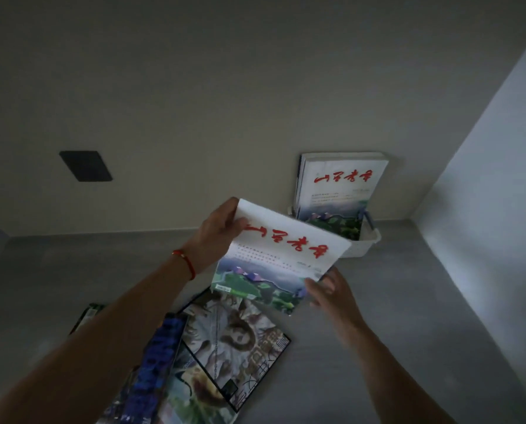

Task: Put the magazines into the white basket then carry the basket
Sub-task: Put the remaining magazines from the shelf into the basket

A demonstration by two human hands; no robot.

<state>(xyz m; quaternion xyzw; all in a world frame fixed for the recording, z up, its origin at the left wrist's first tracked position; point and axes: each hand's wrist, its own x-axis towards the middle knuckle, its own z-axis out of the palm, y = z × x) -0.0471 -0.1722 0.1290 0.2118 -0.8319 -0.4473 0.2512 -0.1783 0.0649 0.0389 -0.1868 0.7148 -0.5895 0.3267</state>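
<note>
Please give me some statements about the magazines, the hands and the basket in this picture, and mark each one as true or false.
1. The left hand grips the top corner of the held magazine. True.
2. The white basket holds nothing. False: upright magazines already stand in it.
3. The basket stands against the wall. True.
4. The right hand rests flat on the floor. False: it holds the held magazine's lower corner.
5. No magazines remain on the floor. False: several floor magazines lie below the arms.
</note>
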